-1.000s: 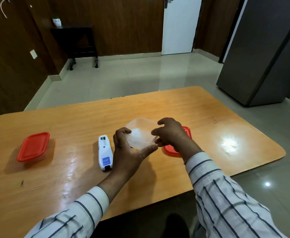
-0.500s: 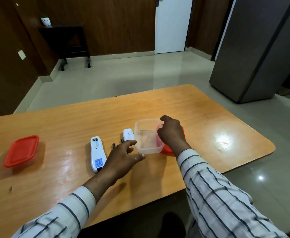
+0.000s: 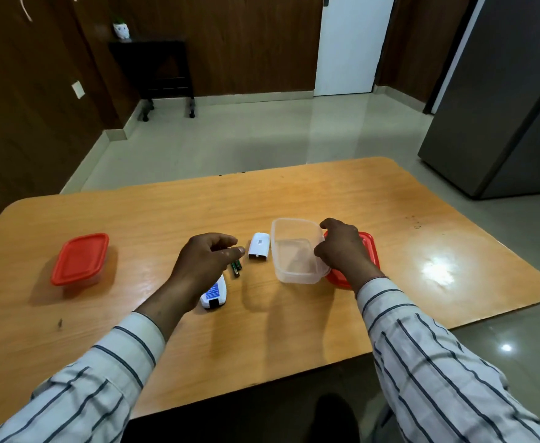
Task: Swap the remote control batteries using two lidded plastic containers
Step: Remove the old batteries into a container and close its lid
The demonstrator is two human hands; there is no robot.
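Note:
An open clear plastic container (image 3: 295, 251) stands on the wooden table (image 3: 166, 212), and my right hand (image 3: 342, 247) grips its right rim. Its red lid (image 3: 369, 251) lies under and behind that hand. The white battery cover (image 3: 259, 246) lies just left of the container. Two dark green batteries (image 3: 236, 267) lie beside it. My left hand (image 3: 203, 260) hovers over the white remote (image 3: 215, 294), fingers curled and apart, holding nothing, its fingertips just above the batteries. A second container with a red lid (image 3: 80, 259) sits shut at the far left.
The table's near edge runs below my striped sleeves. A dark grey cabinet (image 3: 502, 97) stands to the right beyond the table. A black side table (image 3: 163, 68) with a small pot is against the back wall, near a white door (image 3: 348, 43).
The clear container was lifted in both hands, then set down upright on the table. My left hand let go and moved left over the remote and batteries.

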